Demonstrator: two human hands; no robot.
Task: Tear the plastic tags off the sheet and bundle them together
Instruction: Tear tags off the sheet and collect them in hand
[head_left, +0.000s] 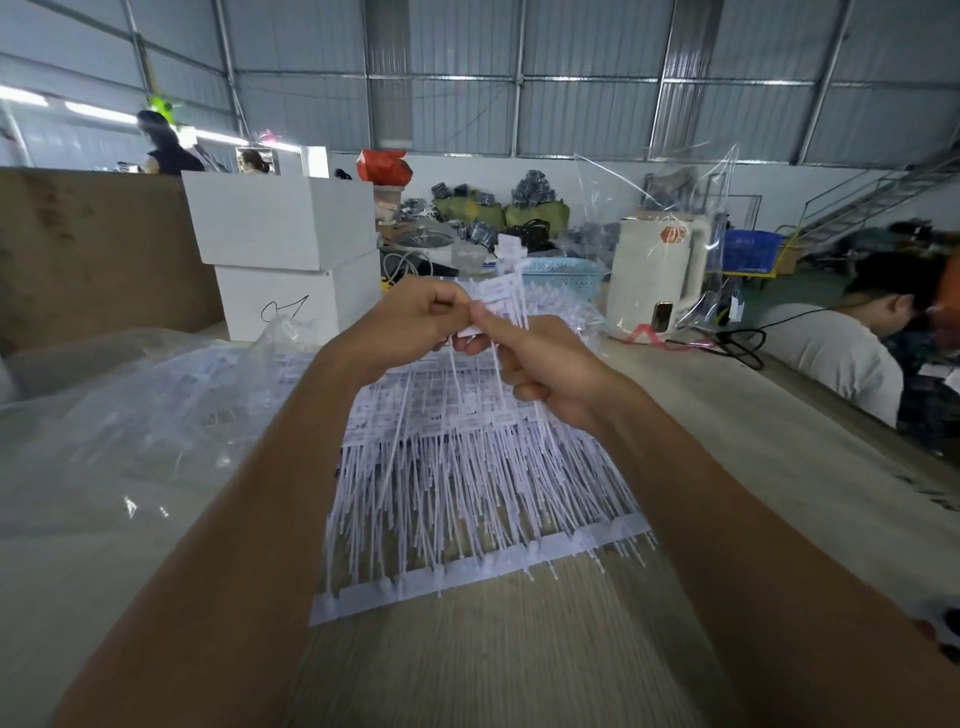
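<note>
The sheet of plastic tags (467, 467) lies flat on the surface (519, 665), and both hands are raised over its far end: the left hand (410, 317) pinches the label end of a few torn-off tags (501, 291), while the right hand (545, 364) curls round their thin tails. Left of the sheet lies a crumpled clear plastic bag (130, 415), contents not discernible. Beyond the sheet stand two stacked white boxes (285, 260), closed, and a white jug (657, 275) inside clear wrapping.

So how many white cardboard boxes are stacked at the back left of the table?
2: an upper white cardboard box sits on a lower white cardboard box with a black scribble, behind the crumpled clear plastic wrap. Others may be hidden behind them.
</note>
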